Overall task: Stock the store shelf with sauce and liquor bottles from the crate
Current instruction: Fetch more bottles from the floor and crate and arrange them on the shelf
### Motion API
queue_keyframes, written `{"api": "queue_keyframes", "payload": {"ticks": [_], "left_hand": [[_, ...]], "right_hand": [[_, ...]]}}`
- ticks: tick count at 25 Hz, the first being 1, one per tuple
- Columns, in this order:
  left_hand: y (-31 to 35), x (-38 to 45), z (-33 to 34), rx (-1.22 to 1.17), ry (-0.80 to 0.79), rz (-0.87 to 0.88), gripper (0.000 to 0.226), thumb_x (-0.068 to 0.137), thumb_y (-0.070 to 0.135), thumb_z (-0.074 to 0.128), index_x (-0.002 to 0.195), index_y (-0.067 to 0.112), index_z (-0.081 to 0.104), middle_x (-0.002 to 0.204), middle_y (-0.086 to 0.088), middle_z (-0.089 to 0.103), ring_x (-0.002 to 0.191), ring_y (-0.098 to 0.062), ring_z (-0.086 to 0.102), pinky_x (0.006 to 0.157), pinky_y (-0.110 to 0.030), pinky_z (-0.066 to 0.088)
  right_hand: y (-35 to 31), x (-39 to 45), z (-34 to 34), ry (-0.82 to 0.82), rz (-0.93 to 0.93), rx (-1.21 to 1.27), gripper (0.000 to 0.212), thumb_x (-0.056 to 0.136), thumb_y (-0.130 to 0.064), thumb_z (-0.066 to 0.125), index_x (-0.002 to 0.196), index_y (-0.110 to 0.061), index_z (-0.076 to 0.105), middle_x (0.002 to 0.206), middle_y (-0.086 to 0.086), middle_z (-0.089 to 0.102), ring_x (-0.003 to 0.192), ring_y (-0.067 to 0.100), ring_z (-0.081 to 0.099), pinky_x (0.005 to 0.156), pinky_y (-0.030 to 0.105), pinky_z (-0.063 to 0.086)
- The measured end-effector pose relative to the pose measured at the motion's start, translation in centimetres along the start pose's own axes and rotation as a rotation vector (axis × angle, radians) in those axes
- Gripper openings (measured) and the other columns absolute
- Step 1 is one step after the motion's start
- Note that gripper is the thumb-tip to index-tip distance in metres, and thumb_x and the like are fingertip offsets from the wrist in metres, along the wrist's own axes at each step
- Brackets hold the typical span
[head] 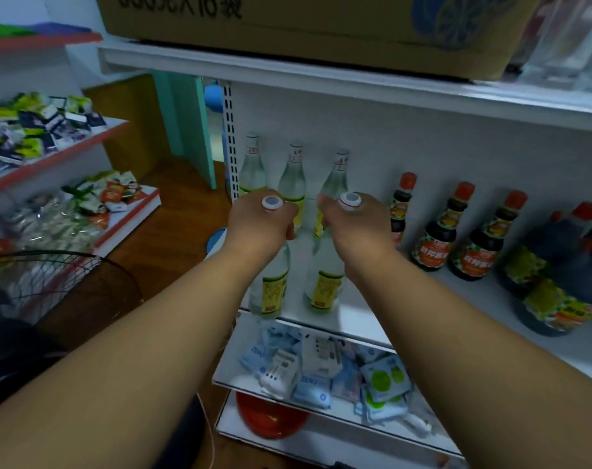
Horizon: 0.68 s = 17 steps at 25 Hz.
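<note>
Left hand (259,220) and right hand (353,221) each grip a clear liquor bottle's neck at the shelf's (362,319) front edge; three clear bottles (291,179) stand behind, soy sauce bottles (435,233) rightward.

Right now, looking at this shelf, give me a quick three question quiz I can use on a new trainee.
1. True or false: each hand grips a clear bottle by its neck, the left hand and the right hand.
2. How many clear bottles already stand at the back of the white shelf, behind the two held ones?
3. What stands to the right of the clear bottles? A) dark sauce bottles with red caps B) cans C) cereal boxes

Key:
1. True: left-hand bottle, right-hand bottle.
2. Three, the back row of clear bottles.
3. A, the dark sauce bottles.
</note>
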<state>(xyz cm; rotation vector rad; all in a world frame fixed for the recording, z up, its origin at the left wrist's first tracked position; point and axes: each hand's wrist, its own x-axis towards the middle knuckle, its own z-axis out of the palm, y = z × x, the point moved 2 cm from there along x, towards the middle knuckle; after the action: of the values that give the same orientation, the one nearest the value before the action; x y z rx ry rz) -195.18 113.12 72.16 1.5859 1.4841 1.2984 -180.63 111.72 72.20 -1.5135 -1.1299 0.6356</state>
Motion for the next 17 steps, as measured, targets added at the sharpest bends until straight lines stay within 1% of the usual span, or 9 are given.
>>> {"api": "queue_keyframes", "payload": {"ticks": [2,4,6,9,11,13,15,16,17], "left_hand": [[-1.7,1.8,0.0,-0.083,-0.014,0.002,0.025,0.072,0.017,0.060,0.064,-0.007,0.059,0.062,-0.018,0.066,0.057,-0.029,0.062,0.060,-0.039,0.052],[-3.0,3.4,-0.1,-0.178,-0.028,0.014,0.022,0.071,0.014,0.059,0.074,-0.007,0.054,0.065,-0.019,0.062,0.054,-0.027,0.064,0.053,-0.033,0.049],[-3.6,4.7,-0.3,-0.191,-0.061,0.032,0.017,0.070,0.013,0.057,0.078,-0.001,0.051,0.068,-0.019,0.057,0.055,-0.028,0.065,0.053,-0.031,0.046],[-4.1,6.3,-0.6,-0.153,-0.067,0.074,0.018,0.066,0.016,0.057,0.081,0.008,0.048,0.071,-0.016,0.055,0.056,-0.015,0.053,0.053,-0.027,0.040],[-5.3,7.0,-0.8,-0.104,-0.050,0.101,0.020,0.075,0.017,0.063,0.087,0.013,0.047,0.074,-0.004,0.054,0.060,-0.004,0.049,0.057,-0.023,0.041],[-7.5,6.2,-0.8,-0.054,-0.010,0.112,0.033,0.082,0.028,0.071,0.102,0.016,0.048,0.089,0.003,0.059,0.078,0.002,0.057,0.072,-0.019,0.049],[-11.0,3.9,0.0,0.023,0.072,0.043,0.066,0.072,0.041,0.080,0.123,0.017,0.046,0.112,0.001,0.056,0.099,-0.007,0.057,0.083,-0.018,0.049],[-12.6,2.5,0.6,0.041,0.099,-0.025,0.079,0.065,0.043,0.084,0.128,0.020,0.043,0.118,0.002,0.053,0.105,-0.009,0.055,0.086,-0.017,0.049],[-14.2,1.3,1.3,0.048,0.105,-0.085,0.084,0.058,0.044,0.088,0.128,0.029,0.042,0.120,0.004,0.052,0.108,-0.010,0.055,0.090,-0.022,0.050]], "right_hand": [[0.7,1.3,1.4,0.002,-0.003,-0.044,0.036,0.082,-0.044,0.069,0.069,-0.011,0.063,0.065,0.002,0.063,0.062,0.018,0.058,0.061,0.027,0.042],[1.1,2.2,2.6,-0.009,-0.027,-0.055,0.041,0.085,-0.042,0.068,0.072,-0.003,0.063,0.069,0.009,0.065,0.063,0.019,0.058,0.062,0.031,0.043],[1.2,2.8,3.5,-0.029,-0.045,-0.046,0.044,0.087,-0.041,0.067,0.076,0.002,0.062,0.073,0.013,0.067,0.062,0.017,0.056,0.062,0.031,0.044],[1.7,4.0,4.9,-0.048,-0.058,-0.040,0.042,0.088,-0.041,0.065,0.078,-0.001,0.062,0.077,0.015,0.067,0.067,0.018,0.060,0.070,0.039,0.053],[2.1,4.8,5.6,-0.070,-0.053,-0.038,0.033,0.087,-0.042,0.066,0.087,-0.010,0.063,0.082,0.005,0.067,0.080,0.018,0.065,0.078,0.046,0.057],[3.1,4.8,5.7,-0.148,-0.078,-0.094,0.027,0.087,-0.037,0.068,0.104,-0.018,0.059,0.093,-0.006,0.066,0.091,0.014,0.064,0.082,0.038,0.054],[5.0,4.1,5.7,-0.274,-0.065,-0.105,0.041,0.085,-0.037,0.072,0.119,-0.026,0.053,0.107,-0.011,0.067,0.100,0.007,0.063,0.084,0.028,0.049],[6.1,3.6,5.6,-0.316,-0.029,-0.068,0.048,0.083,-0.040,0.074,0.123,-0.029,0.050,0.112,-0.011,0.068,0.103,0.005,0.064,0.087,0.027,0.049],[6.9,3.4,5.7,-0.333,0.008,-0.028,0.052,0.081,-0.044,0.075,0.123,-0.033,0.048,0.113,-0.011,0.069,0.106,0.005,0.064,0.091,0.029,0.050]]}}
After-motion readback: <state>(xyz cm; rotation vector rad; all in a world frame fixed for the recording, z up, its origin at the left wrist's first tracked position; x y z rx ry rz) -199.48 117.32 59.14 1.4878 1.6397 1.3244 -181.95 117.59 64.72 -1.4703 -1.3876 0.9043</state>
